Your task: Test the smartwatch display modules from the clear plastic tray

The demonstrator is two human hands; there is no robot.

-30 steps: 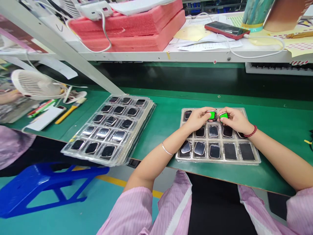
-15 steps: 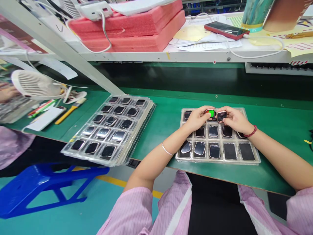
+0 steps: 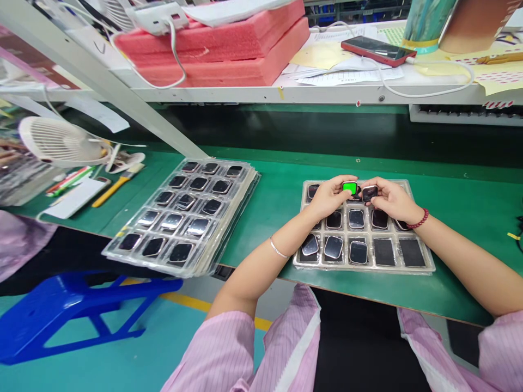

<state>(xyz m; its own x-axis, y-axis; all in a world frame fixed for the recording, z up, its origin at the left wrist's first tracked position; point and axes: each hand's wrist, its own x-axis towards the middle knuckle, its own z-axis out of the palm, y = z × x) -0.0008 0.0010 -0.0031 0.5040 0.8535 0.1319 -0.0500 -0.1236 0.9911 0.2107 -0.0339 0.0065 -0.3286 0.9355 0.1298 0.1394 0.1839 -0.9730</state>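
Over the back row of a clear tray, my left hand grips a square watch whose screen glows plain green, the thumb at its lower edge. Beside it, my right hand pinches a second watch with a dark screen. The two watches are close together, and whether they touch is hard to tell. Dark-faced watches lie in several tray pockets. Two front pockets at the right hold no watch and show a dark bottom.
A stack of clear trays with watches stands left on the green table. Further left are a white fan, a brush and a person's sleeve. Above runs a shelf with red foam and a phone.
The green screen in my left hand has tilted, with more of it uncovered by the thumb. The watch in my right hand has shifted very slightly.
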